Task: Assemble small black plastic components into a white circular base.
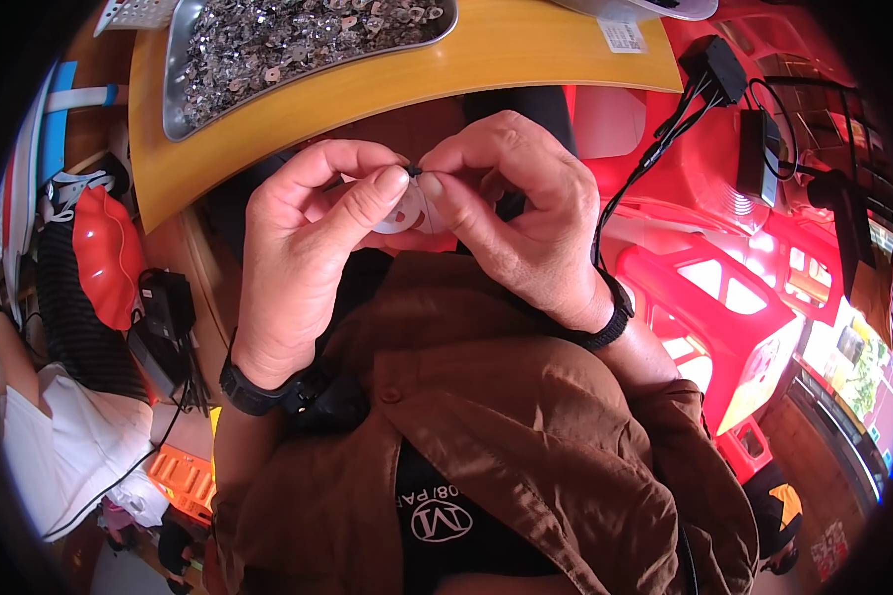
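Note:
My left hand (303, 233) and my right hand (526, 203) meet in front of my chest, just off the near edge of the yellow table. Both are closed in a pinch, thumb against fingertips, on one small dark piece (414, 171). Its exact kind is too small to make out. A pale, partly see-through round thing (404, 216) shows below and behind the fingertips; whether it is joined to the dark piece I cannot tell. Beyond my hands a metal tray (176, 99) holds a heap of small shiny metal parts (268, 50).
The tray stands on the curved yellow table (526, 59). Part of a metal bowl (655, 8) shows at its far right. Black cables (655, 149) hang on the right near red plastic crates (709, 307). On the left are an orange-red object (106, 258) and a person in white (79, 436).

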`<state>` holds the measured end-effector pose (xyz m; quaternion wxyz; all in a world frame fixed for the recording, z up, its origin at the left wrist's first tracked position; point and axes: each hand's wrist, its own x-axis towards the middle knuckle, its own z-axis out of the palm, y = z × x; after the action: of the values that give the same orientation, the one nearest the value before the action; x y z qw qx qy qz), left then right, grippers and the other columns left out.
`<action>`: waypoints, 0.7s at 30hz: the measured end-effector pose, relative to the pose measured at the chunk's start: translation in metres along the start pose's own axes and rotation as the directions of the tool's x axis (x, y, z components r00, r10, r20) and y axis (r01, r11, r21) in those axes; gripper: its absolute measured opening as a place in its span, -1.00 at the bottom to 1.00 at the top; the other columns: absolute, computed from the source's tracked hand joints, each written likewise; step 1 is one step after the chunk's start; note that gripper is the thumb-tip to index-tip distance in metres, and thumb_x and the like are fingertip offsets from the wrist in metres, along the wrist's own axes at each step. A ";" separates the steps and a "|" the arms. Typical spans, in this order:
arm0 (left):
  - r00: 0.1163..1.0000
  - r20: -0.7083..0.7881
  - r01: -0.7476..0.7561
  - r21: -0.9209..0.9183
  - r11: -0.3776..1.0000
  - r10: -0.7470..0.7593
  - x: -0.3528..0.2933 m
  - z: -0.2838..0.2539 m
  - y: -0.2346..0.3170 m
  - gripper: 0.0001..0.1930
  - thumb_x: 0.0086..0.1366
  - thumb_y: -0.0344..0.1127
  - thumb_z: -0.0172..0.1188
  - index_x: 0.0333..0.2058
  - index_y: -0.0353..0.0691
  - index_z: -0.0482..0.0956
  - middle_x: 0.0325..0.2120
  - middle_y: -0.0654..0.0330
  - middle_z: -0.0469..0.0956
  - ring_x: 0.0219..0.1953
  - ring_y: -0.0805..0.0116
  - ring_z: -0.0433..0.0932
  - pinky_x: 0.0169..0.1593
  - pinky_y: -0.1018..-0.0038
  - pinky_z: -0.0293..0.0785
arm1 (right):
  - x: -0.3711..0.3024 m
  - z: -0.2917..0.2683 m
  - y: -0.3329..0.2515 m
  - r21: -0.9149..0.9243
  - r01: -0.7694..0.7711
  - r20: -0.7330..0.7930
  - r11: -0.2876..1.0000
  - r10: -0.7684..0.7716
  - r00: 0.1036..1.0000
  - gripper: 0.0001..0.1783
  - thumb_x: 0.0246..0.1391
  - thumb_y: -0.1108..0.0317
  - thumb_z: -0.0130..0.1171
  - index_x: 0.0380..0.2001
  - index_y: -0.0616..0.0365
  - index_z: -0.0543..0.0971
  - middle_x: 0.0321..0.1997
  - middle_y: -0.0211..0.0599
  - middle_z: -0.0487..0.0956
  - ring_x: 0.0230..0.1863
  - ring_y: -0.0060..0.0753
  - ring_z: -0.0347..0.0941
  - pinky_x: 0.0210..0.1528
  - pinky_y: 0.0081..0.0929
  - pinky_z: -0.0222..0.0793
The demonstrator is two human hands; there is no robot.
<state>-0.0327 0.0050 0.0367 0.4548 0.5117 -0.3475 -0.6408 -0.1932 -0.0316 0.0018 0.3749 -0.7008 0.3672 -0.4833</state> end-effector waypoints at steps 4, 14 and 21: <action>1.000 0.007 -0.027 0.063 0.998 0.027 0.001 -0.003 -0.005 -0.82 0.24 -0.34 0.10 -0.23 -0.30 0.46 -0.45 0.25 0.50 -0.37 0.52 0.51 -0.29 0.46 0.58 | -0.001 0.002 0.002 0.028 -0.023 -0.022 0.999 0.024 0.999 -0.85 -0.23 0.53 0.27 -0.48 0.16 0.56 -0.54 -0.38 0.48 -0.62 -0.56 0.37 -0.64 -0.65 0.28; 0.997 -0.060 -0.037 0.149 0.988 0.046 -0.001 -0.003 -0.001 -0.86 0.19 -0.41 0.17 -0.31 -0.37 0.51 -0.46 0.27 0.53 -0.38 0.59 0.48 -0.28 0.64 0.45 | 0.001 0.000 0.000 -0.013 -0.026 0.057 1.000 0.027 0.998 -0.83 -0.24 0.52 0.27 -0.46 0.16 0.56 -0.53 -0.37 0.48 -0.61 -0.56 0.42 -0.62 -0.67 0.33; 0.994 -0.108 0.011 0.049 0.999 -0.006 -0.003 -0.003 0.001 -0.84 0.21 -0.39 0.14 -0.27 -0.36 0.52 -0.44 0.27 0.53 -0.37 0.59 0.48 -0.27 0.66 0.44 | 0.002 0.002 0.001 -0.003 -0.022 0.037 1.000 0.023 0.999 -0.85 -0.27 0.52 0.27 -0.51 0.16 0.56 -0.56 -0.38 0.48 -0.62 -0.57 0.41 -0.62 -0.67 0.32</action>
<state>-0.0295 0.0070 0.0379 0.4574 0.5583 -0.3358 -0.6053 -0.1907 -0.0341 0.0009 0.3862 -0.7060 0.3687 -0.4654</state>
